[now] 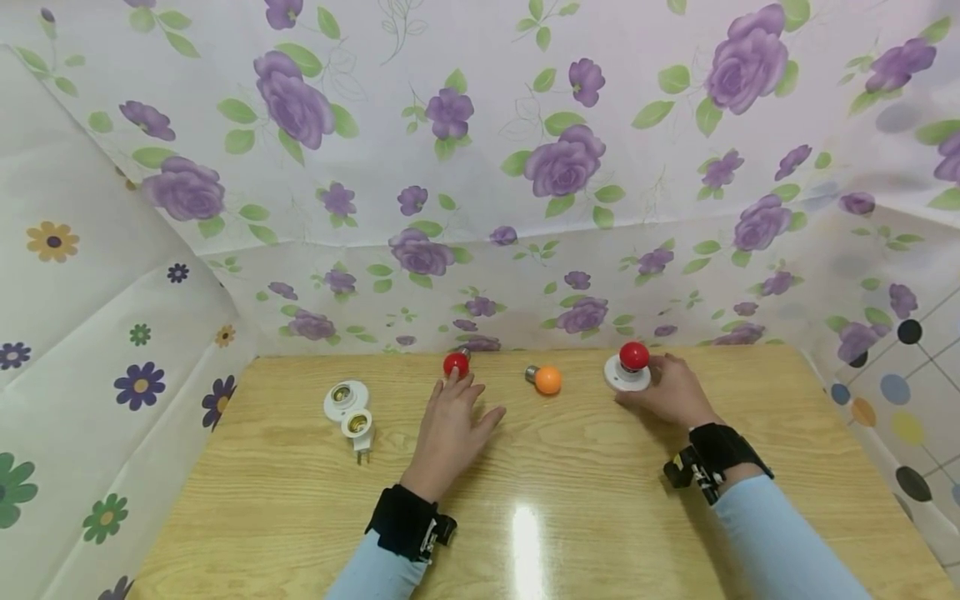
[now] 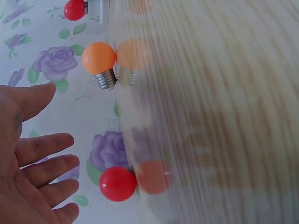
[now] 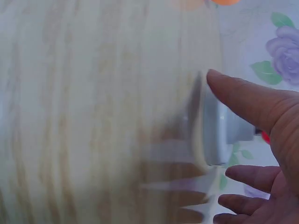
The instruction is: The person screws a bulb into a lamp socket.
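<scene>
My left hand (image 1: 450, 421) reaches over the wood-look table with its fingers spread. Its fingertips are close to a red bulb (image 1: 455, 364) in the head view; the left wrist view shows a gap between them and the red bulb (image 2: 117, 184). On the right, my right hand (image 1: 675, 392) is beside a round white lamp holder (image 1: 621, 375) carrying another red bulb (image 1: 634, 356). Its thumb (image 3: 233, 91) lies along the base, with straight fingers (image 3: 252, 177) at the other side. Contact is unclear. Between the hands lies an orange bulb (image 1: 549, 380) with a metal screw end.
Left of my left hand lie a round white socket (image 1: 345, 398) and a white plug-in socket (image 1: 358, 429) with two prongs, close together. A flowered sheet (image 1: 465, 208) hangs behind the table's (image 1: 570, 500) back edge. More patterned sheets border both sides.
</scene>
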{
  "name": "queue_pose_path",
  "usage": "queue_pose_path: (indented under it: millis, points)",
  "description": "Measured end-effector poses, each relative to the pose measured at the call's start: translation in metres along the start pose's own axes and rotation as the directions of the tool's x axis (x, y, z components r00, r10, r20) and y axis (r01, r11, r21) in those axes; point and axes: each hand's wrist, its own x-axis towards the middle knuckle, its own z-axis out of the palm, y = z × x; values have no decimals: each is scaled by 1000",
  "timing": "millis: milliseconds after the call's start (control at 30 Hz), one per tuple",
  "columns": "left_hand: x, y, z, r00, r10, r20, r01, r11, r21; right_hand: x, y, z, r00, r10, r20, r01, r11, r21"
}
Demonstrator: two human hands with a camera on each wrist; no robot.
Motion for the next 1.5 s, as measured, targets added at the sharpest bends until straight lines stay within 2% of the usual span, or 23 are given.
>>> queue_pose_path:
  millis: [200,433,567,667,800,967,1133,1333,1500]
  points:
    - [2,-2,-3,1000,-13,6,13,1000,12,-10,-14,-26,999,43,31,-43,999,7]
    - [2,-6,-10,999,-38,0,38,998,46,-17,-40,-46,995,-24,-100,26,999,20]
    - [0,-11,-15,997,-69,-41,71,996,55,-23,-58,-47,983,-81,-164,84,996,10]
    - [-1,-15,-18,994,-77,-75,83,994,77,-28,-69,-42,976,-121,-180,130,991,34]
    - [-3,-20,-21,989,-97,-112,109,989,103,-34,-80,-32,979,-149,-140,159,985,64]
    - [-11,-24,-28,978,-156,-140,169,982,83,-40,-82,-18,986,-165,-10,165,980,110]
    - [-19,-29,-39,952,-205,-226,236,965,117,-43,-81,-11,984,-167,57,160,981,112]
    - [-24,-42,-53,900,-286,-328,373,895,243,-46,-79,-8,985,-151,85,143,985,95]
    - [-30,-55,-53,869,-352,-348,454,847,276,-47,-78,-7,985,-152,83,144,986,89]
